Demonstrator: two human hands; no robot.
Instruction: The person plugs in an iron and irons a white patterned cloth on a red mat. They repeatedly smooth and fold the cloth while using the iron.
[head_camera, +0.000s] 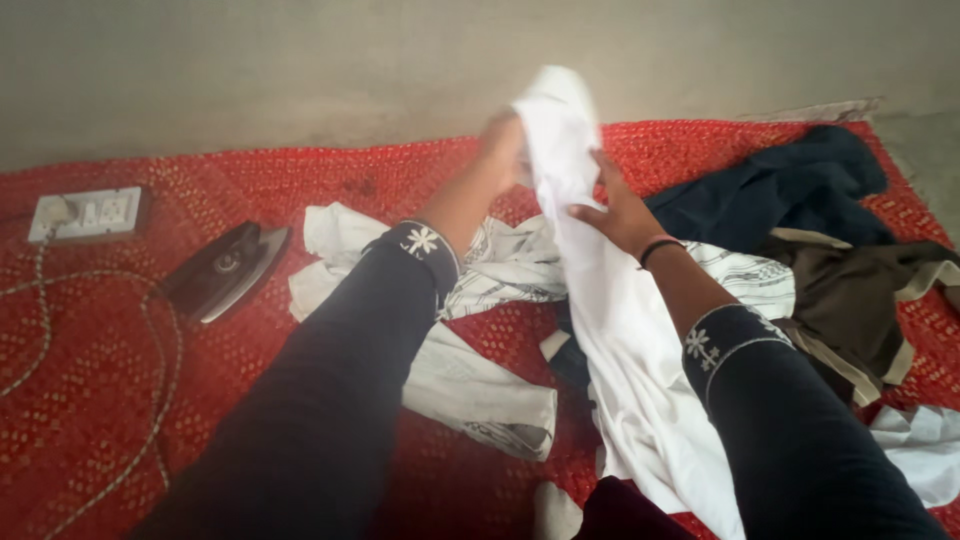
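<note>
Holding up a white garment (600, 300) with both hands, that's what I've got in front of me. My left hand (503, 150) is blurred but closed on the cloth near its top edge, and my right hand (620, 212) grips it just below, fingers wrapped onto the fabric, a dark band at the wrist. The garment hangs from that raised end down toward my lap, over a red patterned mat (100, 400) on the floor. Under my left arm lies a white printed cloth (480, 330), crumpled. Off to the right sits a heap, a dark blue garment (790, 185) touching a brown one (850, 300). Far left, an iron (225, 270) rests on the mat, its cord (150, 400) looping toward a white socket board (88, 213).
</note>
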